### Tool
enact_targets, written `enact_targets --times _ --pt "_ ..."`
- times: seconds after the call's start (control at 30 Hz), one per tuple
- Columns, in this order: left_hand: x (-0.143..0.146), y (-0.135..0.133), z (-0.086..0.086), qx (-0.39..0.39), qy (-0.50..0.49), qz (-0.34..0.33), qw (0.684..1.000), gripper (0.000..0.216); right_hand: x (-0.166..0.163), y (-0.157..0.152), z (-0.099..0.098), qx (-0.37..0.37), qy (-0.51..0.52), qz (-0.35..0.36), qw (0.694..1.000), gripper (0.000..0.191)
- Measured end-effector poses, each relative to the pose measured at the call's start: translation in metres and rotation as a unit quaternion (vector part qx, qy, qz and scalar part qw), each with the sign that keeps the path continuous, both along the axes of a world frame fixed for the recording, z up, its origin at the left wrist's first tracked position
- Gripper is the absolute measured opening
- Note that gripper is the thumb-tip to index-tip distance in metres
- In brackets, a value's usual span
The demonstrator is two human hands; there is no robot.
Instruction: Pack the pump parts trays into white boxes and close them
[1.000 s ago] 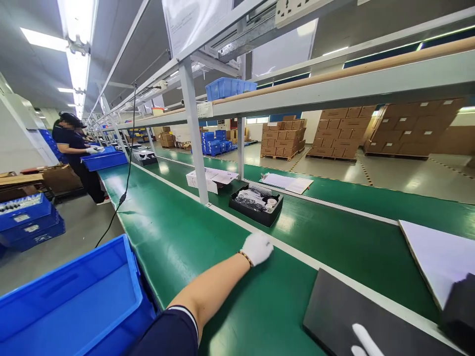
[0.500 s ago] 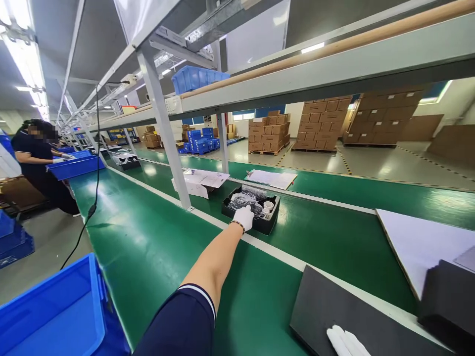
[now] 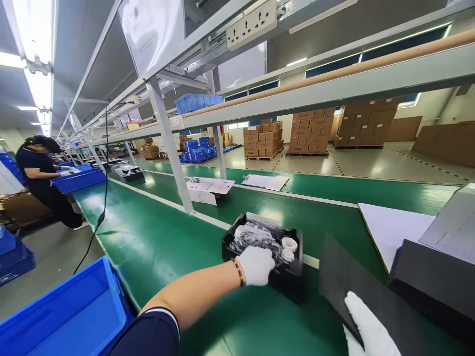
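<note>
Both hands wore white gloves. At 9 o'clock, low in the view, sat a blue bin [image 3: 70, 316] beside the green desk [image 3: 156, 247]. Far off at 10 o'clock another person [image 3: 40, 173] stood at a second blue bin [image 3: 79, 179], and that person's hands were not the wearer's.

Next came the left hand [image 3: 256, 265], reaching out near the middle. Its fingers were curled over the near edge of the black tray [image 3: 287, 282] and gripped that edge. The tray sat on the desk, just over the white line, close to the person. Inside it lay a crinkly plastic bag [image 3: 252, 236] and two small white rolls [image 3: 288, 244], side by side at the tray's 2 o'clock corner.

To move the tray well, I think the grip should stay firm on the edge. The tray should stay flat and slide low and slowly, so the rolls do not tip out. It also looked close to the dark sheet, so it should not bump it.

At 5 o'clock was the right hand [image 3: 371, 329]. It lay flat and open on a dark sheet [image 3: 345, 282], with fingers pressed down and nothing held inside. Pressing down there would keep the sheet from sliding.

Further right, at 3 o'clock, a white board [image 3: 389, 230] lay on the desk, and a black box [image 3: 434, 277] sat on top of its near part.
</note>
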State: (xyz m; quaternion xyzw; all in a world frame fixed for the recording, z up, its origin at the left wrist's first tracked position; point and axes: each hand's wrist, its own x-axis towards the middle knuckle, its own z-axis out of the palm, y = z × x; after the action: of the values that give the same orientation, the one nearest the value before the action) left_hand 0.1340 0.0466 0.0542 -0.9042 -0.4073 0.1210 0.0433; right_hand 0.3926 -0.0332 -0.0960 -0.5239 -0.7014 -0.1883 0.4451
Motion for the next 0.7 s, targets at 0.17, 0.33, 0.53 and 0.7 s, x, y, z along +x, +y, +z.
enact_targets --times 0.17,0.33,0.53,0.7 --pt "0.014 -0.102 -0.013 -0.043 0.002 -0.122 0.992 0.018 0.0 -0.015 0.007 -0.065 0.151 -0.007 0.986 0.046" --pt "0.013 -0.132 0.007 0.063 -0.105 -0.33 0.936 0.026 -0.003 -0.039 0.027 -0.128 0.24 -0.01 0.962 0.044" --pt "0.012 -0.094 0.003 0.142 -0.09 -0.18 0.969 0.06 -0.014 -0.052 0.035 -0.093 0.228 0.006 0.969 0.045" --pt "0.011 -0.114 -0.017 0.109 -0.11 -0.245 0.957 0.059 -0.013 -0.05 0.029 -0.092 0.216 0.009 0.972 0.043"
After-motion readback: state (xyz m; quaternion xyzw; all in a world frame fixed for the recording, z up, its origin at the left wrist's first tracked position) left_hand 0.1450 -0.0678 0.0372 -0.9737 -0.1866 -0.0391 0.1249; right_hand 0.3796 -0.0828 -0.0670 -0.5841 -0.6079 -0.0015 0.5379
